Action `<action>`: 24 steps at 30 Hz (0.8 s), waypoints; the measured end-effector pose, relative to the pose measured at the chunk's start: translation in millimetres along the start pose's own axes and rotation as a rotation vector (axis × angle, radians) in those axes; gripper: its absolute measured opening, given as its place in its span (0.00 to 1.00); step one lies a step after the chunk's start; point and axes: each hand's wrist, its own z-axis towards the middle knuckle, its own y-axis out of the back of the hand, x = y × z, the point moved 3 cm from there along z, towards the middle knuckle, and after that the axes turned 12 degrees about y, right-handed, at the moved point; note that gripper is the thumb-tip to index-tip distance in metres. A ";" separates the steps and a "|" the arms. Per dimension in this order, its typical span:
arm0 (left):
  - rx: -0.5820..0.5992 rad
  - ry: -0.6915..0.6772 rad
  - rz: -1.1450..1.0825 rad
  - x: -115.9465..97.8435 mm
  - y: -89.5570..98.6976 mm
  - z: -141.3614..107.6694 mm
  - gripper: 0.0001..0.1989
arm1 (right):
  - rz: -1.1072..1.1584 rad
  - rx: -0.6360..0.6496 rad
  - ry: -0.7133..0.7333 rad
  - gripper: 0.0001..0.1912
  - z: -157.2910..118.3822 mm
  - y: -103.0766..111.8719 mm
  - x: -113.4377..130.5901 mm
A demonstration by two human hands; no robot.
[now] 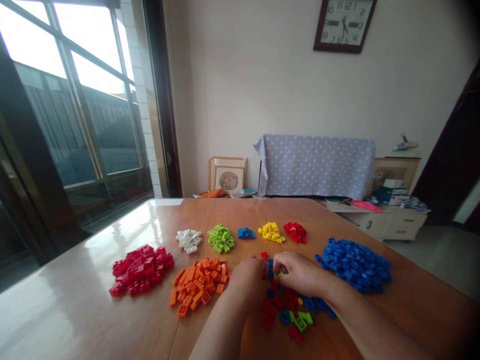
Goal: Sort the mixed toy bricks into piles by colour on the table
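My left hand (250, 279) is over the left edge of a mixed pile of toy bricks, its back toward me and its fingertips hidden. Close beside it, my right hand (300, 272) reaches in from the right with thumb and fingers curled together. A bit of green shows at its fingertips, but whether they grip it is unclear. Below the hands lie loose red bricks (268, 316), green bricks (301, 323), a blue round piece (285, 317) and a small yellow piece (300, 301). Part of this pile is covered by my hands.
Sorted heaps surround the hands: orange bricks (198, 282), dark red bricks (142, 267), white bricks (188, 240), lime bricks (221, 238), small blue bricks (246, 233), yellow bricks (272, 232), red bricks (295, 232) and blue pieces (356, 265). All rest on a glossy wooden table (123, 330).
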 end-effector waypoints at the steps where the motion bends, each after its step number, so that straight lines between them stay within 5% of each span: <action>1: -0.007 0.000 -0.008 -0.4 0.3 -0.4 0.07 | 0.000 -0.001 0.009 0.08 0.0 -0.4 0.0; 9: -0.034 0.017 -0.103 -0.7 1.6 -3.0 0.04 | -0.026 -0.030 0.003 0.10 0.3 -2.6 -5.6; 14: -0.145 0.084 -0.370 0.3 5.5 2.9 0.04 | 0.022 -0.037 0.016 0.09 -0.4 -2.1 -1.1; 20: 0.076 0.244 -1.106 -4.3 18.5 3.8 0.07 | 0.379 -0.156 -0.058 0.07 4.0 -5.4 -6.1; 24: 0.143 0.294 -1.308 -1.3 21.0 2.7 0.14 | 0.677 -0.272 -0.045 0.09 9.2 -4.8 -4.5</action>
